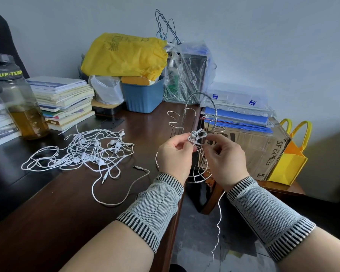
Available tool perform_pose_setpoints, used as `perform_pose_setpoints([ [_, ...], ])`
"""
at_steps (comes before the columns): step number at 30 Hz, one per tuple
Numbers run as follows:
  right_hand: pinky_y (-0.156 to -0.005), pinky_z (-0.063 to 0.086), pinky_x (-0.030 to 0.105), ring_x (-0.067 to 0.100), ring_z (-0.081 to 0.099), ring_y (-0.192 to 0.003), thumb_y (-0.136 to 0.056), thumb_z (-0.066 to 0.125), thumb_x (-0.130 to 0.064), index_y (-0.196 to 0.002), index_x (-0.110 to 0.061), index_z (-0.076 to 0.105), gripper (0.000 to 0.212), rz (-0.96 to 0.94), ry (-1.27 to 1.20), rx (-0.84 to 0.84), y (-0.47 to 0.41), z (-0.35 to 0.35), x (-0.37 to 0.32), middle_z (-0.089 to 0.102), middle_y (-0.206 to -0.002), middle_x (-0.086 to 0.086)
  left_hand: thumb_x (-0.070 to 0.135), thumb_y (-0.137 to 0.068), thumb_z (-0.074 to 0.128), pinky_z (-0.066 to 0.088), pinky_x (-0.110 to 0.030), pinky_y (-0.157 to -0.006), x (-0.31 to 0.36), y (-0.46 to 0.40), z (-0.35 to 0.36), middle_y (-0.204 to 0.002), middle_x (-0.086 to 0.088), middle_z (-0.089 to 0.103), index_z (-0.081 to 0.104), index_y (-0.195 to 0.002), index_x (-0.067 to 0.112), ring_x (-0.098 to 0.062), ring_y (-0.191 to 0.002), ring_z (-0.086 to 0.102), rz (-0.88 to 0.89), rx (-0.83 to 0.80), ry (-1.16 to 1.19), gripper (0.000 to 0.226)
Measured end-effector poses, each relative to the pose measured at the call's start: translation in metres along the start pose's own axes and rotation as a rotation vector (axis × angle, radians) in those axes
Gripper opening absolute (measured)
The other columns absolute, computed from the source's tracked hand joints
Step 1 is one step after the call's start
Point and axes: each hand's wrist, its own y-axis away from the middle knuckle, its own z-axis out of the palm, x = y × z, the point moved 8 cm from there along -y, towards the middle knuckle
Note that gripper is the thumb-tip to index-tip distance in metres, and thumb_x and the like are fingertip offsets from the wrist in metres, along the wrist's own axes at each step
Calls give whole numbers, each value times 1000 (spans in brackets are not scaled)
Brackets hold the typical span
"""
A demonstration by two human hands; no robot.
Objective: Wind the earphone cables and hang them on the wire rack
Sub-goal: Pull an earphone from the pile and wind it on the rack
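Two hands, both wearing grey knit wrist sleeves. Left hand (174, 156) and right hand (225, 158) each pinch one small white cable coil (197, 136) held between them, fingers curled on it; the loose tail hangs from the right hand past the bench (71, 203) edge. One wire rack (186, 122) stands just behind the hands, its hooks bare. One tangled earphone pile (86, 152), count unclear, lies left of the hands. One bottle (20, 103), one book stack (65, 101).

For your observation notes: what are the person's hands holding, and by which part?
Both the left hand and the right hand pinch one thin white earphone cable at its small wound coil; its loose tail hangs below.
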Motion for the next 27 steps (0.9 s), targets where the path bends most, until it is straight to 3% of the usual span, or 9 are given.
perform_pose_setpoints([
  [8, -50, 38, 5, 1, 48, -46, -91, 63, -19, -103, -19, 73, 16, -9, 60, -21, -8, 0, -1, 50, -53, -15, 19, -83, 75, 60, -35, -79, 5, -1, 0, -83, 9, 75, 75, -98, 23, -8, -79, 72, 89, 0, -107, 15],
  [12, -51, 38, 6, -1, 50, -47, -89, 65, -19, -93, -18, 75, 10, -5, 80, -25, -11, -1, -1, 50, -54, -18, 14, -84, 74, 57, -26, -68, 8, 0, 1, -74, 9, 73, 71, -85, 27, -5, -68, 71, 77, 8, -92, 14],
  [15, -56, 45, 14, -1, 52, -54, -87, 68, -24, -83, -19, 72, 7, -8, 115, -82, -12, -7, -5, 59, -63, -15, 12, -85, 72, 52, -19, -58, 7, -1, -2, -71, 7, 71, 71, -86, 22, -2, -63, 69, 46, 31, -50, 10],
  [21, -38, 33, 9, 0, 44, -37, -89, 65, -23, -77, -19, 69, 14, 102, 191, -356, -21, -35, 11, 59, -58, -6, 14, -85, 73, 50, -18, -56, 4, -2, -6, -66, 6, 70, 69, -84, 25, -2, -61, 66, 28, 56, -22, 12],
  [24, -38, 29, 11, 3, 42, -38, -91, 64, -27, -77, -14, 70, 20, 125, 298, -362, -28, -50, 14, 53, -52, -6, 14, -86, 72, 50, -18, -55, 4, 1, -1, -72, 3, 72, 71, -89, 21, 0, -57, 64, 32, 26, -33, 9],
  [27, -45, 32, 19, 6, 48, -50, -92, 60, -30, -77, -15, 67, 22, 14, 453, -281, -36, -52, -11, 56, -58, -6, 12, -86, 73, 45, -15, -48, 4, 3, 3, -74, 0, 72, 72, -94, 14, 2, -49, 58, 27, 11, -32, 8],
])
